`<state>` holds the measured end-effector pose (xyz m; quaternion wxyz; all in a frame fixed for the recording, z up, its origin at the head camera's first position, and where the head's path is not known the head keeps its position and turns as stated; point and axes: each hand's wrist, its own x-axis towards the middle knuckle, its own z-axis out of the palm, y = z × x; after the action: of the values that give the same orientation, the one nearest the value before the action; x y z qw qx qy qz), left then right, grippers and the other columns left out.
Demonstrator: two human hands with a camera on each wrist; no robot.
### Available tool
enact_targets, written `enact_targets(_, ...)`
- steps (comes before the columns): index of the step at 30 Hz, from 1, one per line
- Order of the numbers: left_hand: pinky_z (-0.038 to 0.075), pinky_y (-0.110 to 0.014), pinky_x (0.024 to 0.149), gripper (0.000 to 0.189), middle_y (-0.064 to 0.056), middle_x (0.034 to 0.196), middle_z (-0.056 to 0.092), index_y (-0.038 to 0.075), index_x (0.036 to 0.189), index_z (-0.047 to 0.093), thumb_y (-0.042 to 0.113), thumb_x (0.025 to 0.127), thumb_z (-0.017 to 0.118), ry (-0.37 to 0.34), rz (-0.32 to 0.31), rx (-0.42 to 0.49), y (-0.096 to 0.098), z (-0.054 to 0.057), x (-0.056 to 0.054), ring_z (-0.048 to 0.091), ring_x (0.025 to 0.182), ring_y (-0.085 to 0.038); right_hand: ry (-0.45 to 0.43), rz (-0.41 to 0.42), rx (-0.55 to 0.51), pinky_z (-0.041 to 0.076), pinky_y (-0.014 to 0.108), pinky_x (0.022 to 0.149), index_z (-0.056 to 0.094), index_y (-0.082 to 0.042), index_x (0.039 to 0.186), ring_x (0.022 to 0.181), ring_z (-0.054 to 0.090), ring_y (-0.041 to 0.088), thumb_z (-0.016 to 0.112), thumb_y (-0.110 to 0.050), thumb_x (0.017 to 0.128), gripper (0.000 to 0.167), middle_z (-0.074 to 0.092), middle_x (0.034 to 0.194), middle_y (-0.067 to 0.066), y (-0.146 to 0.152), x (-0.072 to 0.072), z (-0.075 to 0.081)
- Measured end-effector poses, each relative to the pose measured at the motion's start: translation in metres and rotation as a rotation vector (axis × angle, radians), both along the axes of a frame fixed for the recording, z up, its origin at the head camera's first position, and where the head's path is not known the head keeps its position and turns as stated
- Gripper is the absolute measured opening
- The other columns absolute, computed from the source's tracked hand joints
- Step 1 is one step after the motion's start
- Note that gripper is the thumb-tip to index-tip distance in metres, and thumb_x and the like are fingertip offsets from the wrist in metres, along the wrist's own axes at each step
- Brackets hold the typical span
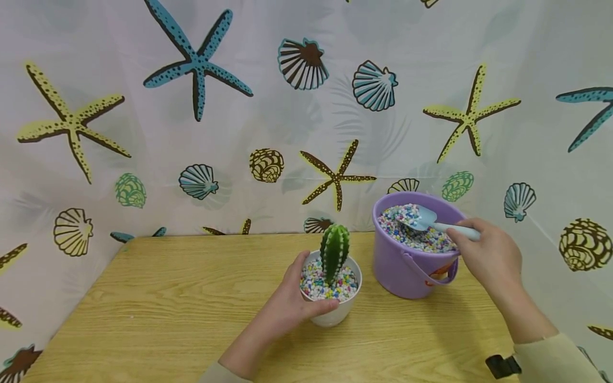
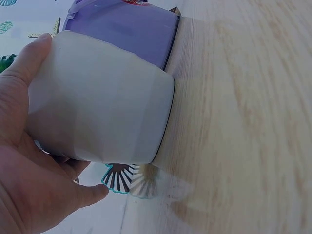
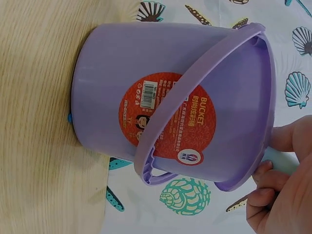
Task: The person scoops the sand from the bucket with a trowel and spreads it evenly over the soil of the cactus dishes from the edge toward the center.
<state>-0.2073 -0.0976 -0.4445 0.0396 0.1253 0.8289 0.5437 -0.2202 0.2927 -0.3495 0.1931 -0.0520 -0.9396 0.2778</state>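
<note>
My left hand [image 1: 289, 300] grips a white pot [image 1: 330, 317] around its rim, thumb at the front and fingers on the far left side. In the pot, a green cactus [image 1: 333, 252] stands upright among multicoloured pebbles [image 1: 313, 282]. The left wrist view shows the pot's plain side wall [image 2: 102, 97] and its base at the table. My right hand [image 1: 493, 255] holds a light blue shovel [image 1: 462, 230] by its handle at the rim of a purple bucket [image 1: 397, 271]. The shovel's blade lies over the small coloured pebbles [image 1: 416, 236] in the bucket, with some pebbles on it.
The wooden table [image 1: 167, 303] carries the pot and bucket, the bucket standing just right of the pot. A curtain [image 1: 268, 117] printed with shells and starfish hangs behind. The bucket's handle [image 3: 190, 97] hangs down its front, over a red label [image 3: 170, 117].
</note>
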Motion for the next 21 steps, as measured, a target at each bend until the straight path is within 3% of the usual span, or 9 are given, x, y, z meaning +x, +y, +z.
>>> enact_targets(8, 0.033, -0.064, 0.126, 0.131, -0.023, 0.174, 0.03, 0.016, 0.177, 0.017, 0.051, 0.081, 0.1, -0.011, 0.01, -0.015, 0.0, 0.0, 0.001, 0.039, 0.156, -0.043, 0.044, -0.029, -0.075, 0.041, 0.038, 0.056, 0.077, -0.006, 0.129, 0.065, 0.054, 0.025, 0.067, -0.05, 0.109, 0.05, 0.077, 0.109, 0.019, -0.003, 0.007, -0.006)
enact_targets(21, 0.033, -0.062, 0.126, 0.13, -0.021, 0.175, 0.03, 0.018, 0.177, 0.017, 0.052, 0.082, 0.099, -0.006, 0.008, -0.028, 0.0, 0.0, 0.0, 0.038, 0.156, -0.04, 0.013, -0.076, -0.194, 0.044, 0.039, 0.06, 0.077, -0.009, 0.133, 0.076, 0.056, 0.029, 0.068, -0.055, 0.108, 0.054, 0.076, 0.122, 0.019, -0.006, 0.018, -0.011)
